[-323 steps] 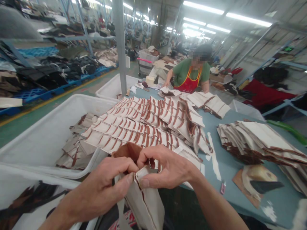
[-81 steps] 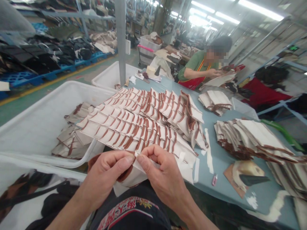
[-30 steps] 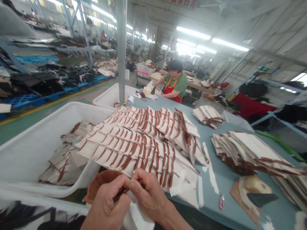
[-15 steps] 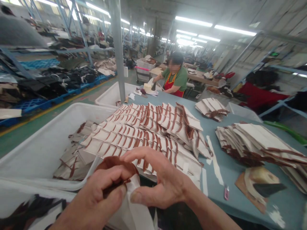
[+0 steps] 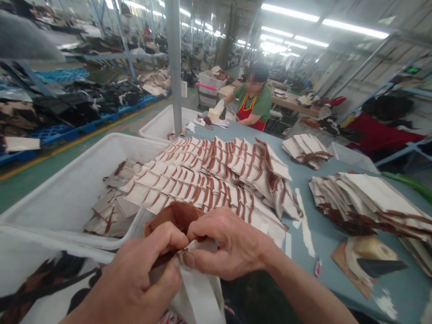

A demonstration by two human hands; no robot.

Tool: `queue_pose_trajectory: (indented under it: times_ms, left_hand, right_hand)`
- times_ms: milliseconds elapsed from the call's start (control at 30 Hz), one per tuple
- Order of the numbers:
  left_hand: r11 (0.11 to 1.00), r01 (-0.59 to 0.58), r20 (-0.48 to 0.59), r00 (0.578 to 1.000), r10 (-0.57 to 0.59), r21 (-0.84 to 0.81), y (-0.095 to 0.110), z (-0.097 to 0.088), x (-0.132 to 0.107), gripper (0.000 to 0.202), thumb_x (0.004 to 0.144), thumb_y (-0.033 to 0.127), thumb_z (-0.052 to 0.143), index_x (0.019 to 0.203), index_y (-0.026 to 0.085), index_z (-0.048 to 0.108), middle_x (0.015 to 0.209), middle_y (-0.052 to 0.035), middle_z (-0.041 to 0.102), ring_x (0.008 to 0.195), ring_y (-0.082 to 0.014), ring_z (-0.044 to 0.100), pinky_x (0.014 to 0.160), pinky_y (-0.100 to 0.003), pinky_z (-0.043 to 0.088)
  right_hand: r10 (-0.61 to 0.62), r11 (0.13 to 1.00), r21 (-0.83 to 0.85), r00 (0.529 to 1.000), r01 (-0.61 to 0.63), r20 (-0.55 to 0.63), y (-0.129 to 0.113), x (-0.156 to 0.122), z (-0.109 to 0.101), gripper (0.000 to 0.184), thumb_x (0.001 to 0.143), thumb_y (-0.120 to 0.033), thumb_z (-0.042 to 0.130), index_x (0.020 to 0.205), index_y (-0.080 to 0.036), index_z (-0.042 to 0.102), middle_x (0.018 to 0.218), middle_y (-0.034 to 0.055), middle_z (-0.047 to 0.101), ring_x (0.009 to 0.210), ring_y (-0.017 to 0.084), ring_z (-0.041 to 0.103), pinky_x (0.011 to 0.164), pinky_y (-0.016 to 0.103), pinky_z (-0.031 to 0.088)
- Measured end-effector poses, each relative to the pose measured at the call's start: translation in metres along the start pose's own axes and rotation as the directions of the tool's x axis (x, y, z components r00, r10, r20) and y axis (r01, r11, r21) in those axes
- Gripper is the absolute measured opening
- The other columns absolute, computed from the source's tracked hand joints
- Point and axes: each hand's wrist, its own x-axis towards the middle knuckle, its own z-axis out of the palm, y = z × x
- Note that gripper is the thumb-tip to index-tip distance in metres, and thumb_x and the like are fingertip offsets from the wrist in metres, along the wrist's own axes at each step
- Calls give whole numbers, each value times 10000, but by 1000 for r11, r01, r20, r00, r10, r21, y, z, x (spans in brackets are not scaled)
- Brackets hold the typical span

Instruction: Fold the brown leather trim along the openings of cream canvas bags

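Angled inward at the frame's lower centre, the left hand and right hand pinch, between thumbs and curled forefingers, the edge of a soft cream fabric piece whose brown side bows behind them

Pouch nearest, overlapping pieces behind it on the table, bin left, stack right

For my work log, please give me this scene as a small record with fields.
Left hand: pinches a brown-and-off-white piece
Right hand: pinches the same piece
Table: overlapping rows of brown-edged pieces
Right of rows: stacked pieces, small pink tool
Left of rows: white bin holding loose pieces
Across table: co-worker in red apron
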Motion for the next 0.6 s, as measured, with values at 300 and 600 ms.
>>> queue_pose_trajectory:
  times_ms: [300, 600]
  left_hand:
    - [937, -220, -146, 953, 266, 272, -12, 16, -16, 269, 944, 60, 529, 1077, 271, 630, 838, 18, 790, 705, -171, 774, 735, -238, 559]
    - [821, -495, -71, 843, 533, 284, -33, 18, -30, 410, 1099, 80, 404, 1463, 118, 587, 1019, -96, 796, 855, -194, 719, 826, -293, 591]
  right_hand:
    - [338, 843, 466, 939, -269, -68, -3, -4, 34, 208, 855, -325, 650, 706, -204, 569, 608, -62, 445, 567, 100, 376, 527, 224, 267]
    - [422, 333, 879, 887, -342, 185, 9, -12, 55, 287, 679, -436, 707, 737, -158, 658, 608, -27, 555, 490, 82, 381, 455, 206, 259]
